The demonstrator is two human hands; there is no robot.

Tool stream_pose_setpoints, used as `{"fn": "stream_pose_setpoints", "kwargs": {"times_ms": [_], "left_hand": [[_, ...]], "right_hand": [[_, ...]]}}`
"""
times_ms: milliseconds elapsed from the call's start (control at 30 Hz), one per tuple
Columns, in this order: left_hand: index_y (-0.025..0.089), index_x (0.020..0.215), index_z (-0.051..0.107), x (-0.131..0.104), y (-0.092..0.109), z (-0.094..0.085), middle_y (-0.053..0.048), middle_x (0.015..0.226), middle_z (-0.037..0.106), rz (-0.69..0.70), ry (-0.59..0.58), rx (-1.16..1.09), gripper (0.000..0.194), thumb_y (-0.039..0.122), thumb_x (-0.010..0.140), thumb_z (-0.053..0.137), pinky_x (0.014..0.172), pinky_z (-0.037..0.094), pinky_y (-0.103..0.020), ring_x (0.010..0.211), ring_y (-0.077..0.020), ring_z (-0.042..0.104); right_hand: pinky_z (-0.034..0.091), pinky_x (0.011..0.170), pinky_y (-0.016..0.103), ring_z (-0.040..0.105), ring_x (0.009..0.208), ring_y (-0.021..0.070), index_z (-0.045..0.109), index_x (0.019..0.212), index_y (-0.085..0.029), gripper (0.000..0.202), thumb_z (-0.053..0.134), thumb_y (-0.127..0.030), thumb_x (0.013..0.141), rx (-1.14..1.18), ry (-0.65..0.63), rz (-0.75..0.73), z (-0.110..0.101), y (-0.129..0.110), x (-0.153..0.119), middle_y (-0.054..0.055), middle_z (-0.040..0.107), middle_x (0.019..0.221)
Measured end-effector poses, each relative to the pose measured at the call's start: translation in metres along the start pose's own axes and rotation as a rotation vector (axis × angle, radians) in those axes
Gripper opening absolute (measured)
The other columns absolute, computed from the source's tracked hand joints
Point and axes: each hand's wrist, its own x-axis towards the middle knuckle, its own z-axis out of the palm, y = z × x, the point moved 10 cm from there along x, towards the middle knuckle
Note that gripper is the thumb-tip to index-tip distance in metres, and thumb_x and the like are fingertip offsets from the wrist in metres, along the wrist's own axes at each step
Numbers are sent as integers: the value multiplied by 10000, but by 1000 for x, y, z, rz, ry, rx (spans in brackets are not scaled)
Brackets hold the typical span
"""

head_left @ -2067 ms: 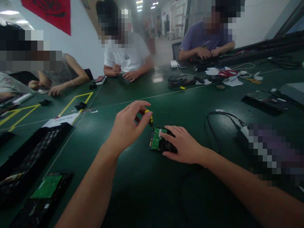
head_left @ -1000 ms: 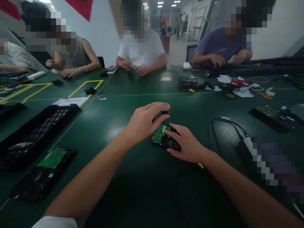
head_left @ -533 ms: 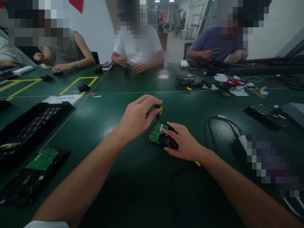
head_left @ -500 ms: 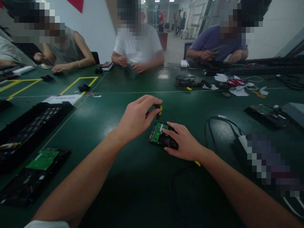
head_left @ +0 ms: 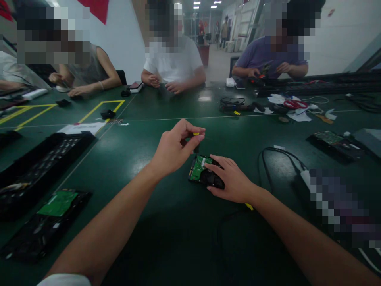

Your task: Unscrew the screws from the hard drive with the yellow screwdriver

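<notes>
A hard drive with a green circuit board [head_left: 197, 168] lies on the dark green table, board side up. My right hand [head_left: 230, 178] rests on its right part, fingers spread across the black area and edges. Above the drive's upper left corner, my left hand [head_left: 180, 145] pinches a small screwdriver [head_left: 196, 134] between thumb and fingers. Its yellow part shows between the fingertips; a dark part hangs below toward the drive, and its tip is too dim to make out.
At the left lie a long black tray [head_left: 47, 159] and a black unit with a green board [head_left: 58, 203]. A black cable [head_left: 266, 163] loops at the right, near another drive [head_left: 335, 145]. Several people sit across the table [head_left: 149, 135].
My left hand has turned slightly and its fingertips now cover more of the tool. My right hand stays on the drive. The view has tilted up slightly.
</notes>
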Motion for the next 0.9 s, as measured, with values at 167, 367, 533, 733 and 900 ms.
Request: {"fn": "stream_pose_setpoints", "kwargs": {"times_ms": [167,367,533,733,900], "left_hand": [[237,1099,737,1,17,-9,-59,1156,729,166,66,215,131,238,989,664,682,591,-258,1016,-184,710],[223,1143,732,0,26,-13,-50,1123,759,283,86,406,168,202,1020,620,858,598,-308,1038,-179,714],[205,1149,701,-1,19,-12,-50,1164,778,215,63,400,192,243,962,720,808,606,-291,1024,-186,745],[208,1051,659,-1,4,-14,-62,1098,795,66,136,230,280,378,891,813,715,601,-294,942,-198,773],[209,999,599,0,-8,-13,-55,1024,801,-15,132,97,317,397,879,824,656,566,-276,908,-196,780]], "right_hand": [[347,1191,648,424,1489,420,551,1513,-214,707,745,-478,886,13,7,-9,-1,0,0,212,426,1637],[344,1196,646,423,1490,420,548,1518,-211,709,740,-489,894,8,0,-12,-1,0,-1,210,420,1641],[358,1184,657,432,1482,427,540,1523,-213,721,741,-489,888,-3,2,-8,-1,0,0,214,430,1630],[357,1176,678,427,1486,428,530,1527,-240,706,727,-486,895,8,14,-22,0,0,0,196,426,1638],[362,1179,660,432,1482,425,548,1512,-216,712,739,-497,886,2,7,-10,-1,-1,1,208,436,1627]]}}
